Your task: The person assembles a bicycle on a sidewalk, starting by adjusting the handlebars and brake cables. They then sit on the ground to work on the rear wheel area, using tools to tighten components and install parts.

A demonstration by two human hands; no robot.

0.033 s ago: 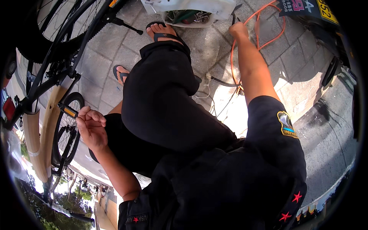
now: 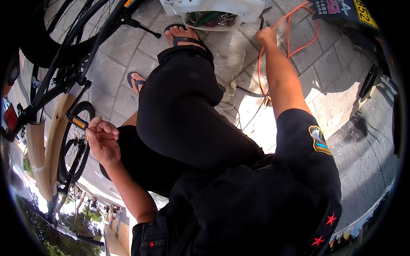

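Note:
At the left, my left hand (image 2: 103, 141) is palm up with its fingers curled. Thumb and forefinger close on the outer end of a black bicycle pedal (image 2: 77, 121) with an orange reflector. The pedal belongs to a bicycle with a black frame (image 2: 42, 99). My right arm stretches far forward, and my right hand (image 2: 267, 37) is closed low over the paving, next to an orange hose (image 2: 259, 64). A thin dark piece (image 2: 262, 21) shows just beyond its fingers; what the hand holds is mostly hidden.
A white plastic container (image 2: 212, 8) with tools inside stands at the far middle, beside my sandalled foot (image 2: 185, 37). A black cable (image 2: 252, 92) and pale cord (image 2: 233, 96) lie on the paving. At the far right is a parked vehicle with a yellow plate (image 2: 366, 13).

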